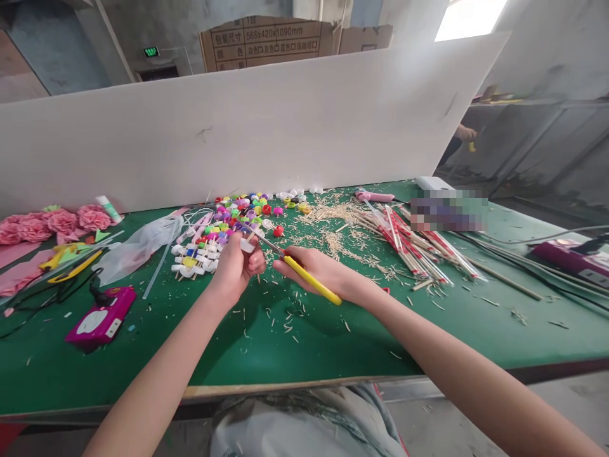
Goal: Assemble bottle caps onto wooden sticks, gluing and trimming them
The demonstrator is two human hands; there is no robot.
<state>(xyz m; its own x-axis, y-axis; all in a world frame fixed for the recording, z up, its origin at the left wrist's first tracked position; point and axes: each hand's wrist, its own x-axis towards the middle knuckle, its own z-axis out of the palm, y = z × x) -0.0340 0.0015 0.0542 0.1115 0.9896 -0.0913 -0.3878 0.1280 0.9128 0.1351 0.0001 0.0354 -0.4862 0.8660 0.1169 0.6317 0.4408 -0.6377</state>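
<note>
My left hand (234,266) is closed around a small white plastic piece (247,245), with a short bit of wooden stick showing below the fingers. My right hand (311,266) grips a yellow-handled knife (314,279). Its thin metal blade points left and reaches past the white piece; whether they touch I cannot tell. Just behind my left hand lies a pile of small coloured and white plastic pieces (195,259), several with short sticks in them. Wood shavings (335,244) are strewn beyond my right hand.
Bundled wooden sticks in red-and-clear wrappers (404,244) lie right, near a pink glue gun (375,196). A purple power strip (102,317), plastic bag (137,251) and pink paper flowers (61,222) are left. A white board (238,133) stands behind. Another person's hand (465,133) shows far right.
</note>
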